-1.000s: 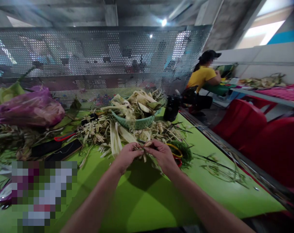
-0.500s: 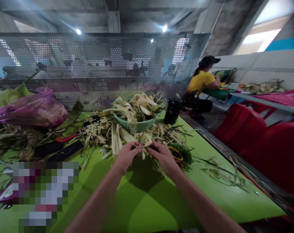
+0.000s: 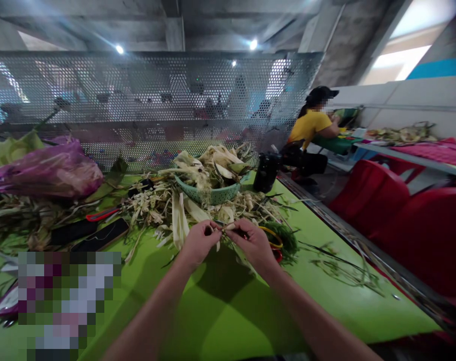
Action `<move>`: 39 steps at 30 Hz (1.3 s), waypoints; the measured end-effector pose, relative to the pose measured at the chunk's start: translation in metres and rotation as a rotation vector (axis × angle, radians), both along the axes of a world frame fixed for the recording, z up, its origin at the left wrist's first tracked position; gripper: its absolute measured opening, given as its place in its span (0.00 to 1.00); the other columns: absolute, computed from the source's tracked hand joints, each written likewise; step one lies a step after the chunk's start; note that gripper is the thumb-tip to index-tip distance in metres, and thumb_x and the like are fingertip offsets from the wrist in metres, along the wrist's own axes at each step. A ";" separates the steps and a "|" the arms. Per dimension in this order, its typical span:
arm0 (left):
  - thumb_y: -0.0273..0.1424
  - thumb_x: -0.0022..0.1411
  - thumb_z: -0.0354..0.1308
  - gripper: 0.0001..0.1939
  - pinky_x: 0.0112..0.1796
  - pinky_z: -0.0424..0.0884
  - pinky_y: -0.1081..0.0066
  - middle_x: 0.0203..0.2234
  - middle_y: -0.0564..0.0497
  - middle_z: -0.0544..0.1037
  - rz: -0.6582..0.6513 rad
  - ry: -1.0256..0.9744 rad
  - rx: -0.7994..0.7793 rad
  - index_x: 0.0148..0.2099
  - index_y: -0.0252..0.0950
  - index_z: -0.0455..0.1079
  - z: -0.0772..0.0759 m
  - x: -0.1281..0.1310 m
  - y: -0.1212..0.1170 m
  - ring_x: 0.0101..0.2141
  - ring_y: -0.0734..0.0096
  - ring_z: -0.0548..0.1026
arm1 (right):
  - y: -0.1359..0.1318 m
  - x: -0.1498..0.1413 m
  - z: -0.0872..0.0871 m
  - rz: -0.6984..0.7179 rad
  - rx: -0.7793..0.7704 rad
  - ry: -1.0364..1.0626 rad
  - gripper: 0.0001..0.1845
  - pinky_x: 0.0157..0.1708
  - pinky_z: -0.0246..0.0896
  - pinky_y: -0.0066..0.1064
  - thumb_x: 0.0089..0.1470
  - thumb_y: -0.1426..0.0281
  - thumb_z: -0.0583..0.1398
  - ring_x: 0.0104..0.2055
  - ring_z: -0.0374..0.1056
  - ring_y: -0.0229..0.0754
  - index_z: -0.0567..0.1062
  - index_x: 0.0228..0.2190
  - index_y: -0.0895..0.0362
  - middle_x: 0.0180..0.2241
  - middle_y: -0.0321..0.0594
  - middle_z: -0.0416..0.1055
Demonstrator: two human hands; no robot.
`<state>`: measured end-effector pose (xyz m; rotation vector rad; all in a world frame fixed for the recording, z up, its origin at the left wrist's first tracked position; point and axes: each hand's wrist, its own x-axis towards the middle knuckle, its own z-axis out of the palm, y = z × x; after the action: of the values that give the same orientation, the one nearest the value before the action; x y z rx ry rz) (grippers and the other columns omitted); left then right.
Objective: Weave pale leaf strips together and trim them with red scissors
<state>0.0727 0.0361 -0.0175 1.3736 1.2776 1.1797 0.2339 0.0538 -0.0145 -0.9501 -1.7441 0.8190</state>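
My left hand (image 3: 198,244) and my right hand (image 3: 251,244) meet over the green table (image 3: 231,316), both with fingers pinched. Between them is a small pale piece of dried husk (image 3: 230,227), gripped from either side. Its far details are covered by my fingers. Just beyond my hands, a green plastic basket (image 3: 208,194) holds a heap of dried corn husks (image 3: 223,163). Loose husk strips (image 3: 180,215) lie in front of it. Beside my right hand are yellow-and-red-handled scissors (image 3: 276,238) and a bunch of green fibres (image 3: 288,241).
At left lie a purple plastic bag (image 3: 62,170), a red utility knife (image 3: 102,214) and a dark phone-like slab (image 3: 102,234). A black jar (image 3: 267,172) stands right of the basket. A person in a yellow shirt (image 3: 310,125) sits beyond, near red chairs (image 3: 370,193).
The fingers of my left hand have curled more, and the husk piece has turned lower between my fingertips. The view has shifted slightly.
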 end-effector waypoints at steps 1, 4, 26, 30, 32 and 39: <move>0.34 0.52 0.56 0.08 0.25 0.54 0.75 0.19 0.57 0.64 0.013 0.015 0.009 0.31 0.34 0.68 0.000 0.000 0.000 0.23 0.77 0.60 | 0.001 0.001 -0.001 -0.010 0.015 -0.030 0.07 0.31 0.57 0.28 0.51 0.65 0.61 0.30 0.63 0.39 0.75 0.28 0.56 0.27 0.36 0.68; 0.34 0.52 0.56 0.07 0.23 0.53 0.75 0.18 0.58 0.63 0.064 0.007 0.016 0.31 0.35 0.67 0.000 -0.001 0.000 0.21 0.77 0.59 | 0.001 0.003 -0.003 -0.024 -0.006 -0.142 0.09 0.28 0.56 0.28 0.52 0.64 0.60 0.28 0.62 0.39 0.75 0.33 0.57 0.26 0.36 0.68; 0.32 0.56 0.54 0.07 0.28 0.60 0.74 0.25 0.52 0.72 0.180 0.129 0.396 0.35 0.36 0.71 0.014 -0.002 -0.013 0.26 0.73 0.67 | -0.013 -0.032 0.016 0.028 -0.359 0.250 0.17 0.18 0.45 0.25 0.46 0.56 0.63 0.20 0.51 0.32 0.70 0.25 0.58 0.20 0.31 0.60; 0.33 0.56 0.55 0.07 0.26 0.60 0.75 0.23 0.53 0.71 0.183 0.081 0.360 0.34 0.36 0.70 0.016 0.000 -0.015 0.24 0.74 0.66 | -0.019 -0.026 0.011 -0.013 -0.311 0.177 0.14 0.18 0.47 0.25 0.47 0.59 0.62 0.20 0.52 0.32 0.70 0.26 0.57 0.21 0.32 0.62; 0.33 0.55 0.56 0.06 0.25 0.59 0.75 0.22 0.53 0.71 0.183 0.055 0.343 0.33 0.36 0.71 0.018 0.001 -0.016 0.23 0.74 0.66 | -0.027 -0.021 0.011 -0.009 -0.286 0.101 0.12 0.18 0.48 0.25 0.49 0.60 0.61 0.20 0.52 0.33 0.69 0.26 0.56 0.21 0.32 0.61; 0.34 0.53 0.58 0.07 0.24 0.57 0.74 0.21 0.54 0.69 0.244 -0.100 0.276 0.33 0.36 0.70 0.024 -0.009 -0.013 0.22 0.75 0.62 | -0.032 0.035 0.025 -0.083 0.066 -0.391 0.10 0.34 0.58 0.32 0.57 0.63 0.55 0.33 0.66 0.42 0.73 0.34 0.54 0.32 0.39 0.72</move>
<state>0.0635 0.0234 0.0069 1.3584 1.2716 1.6215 0.2693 0.0218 0.0102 -1.1882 -2.0333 0.5421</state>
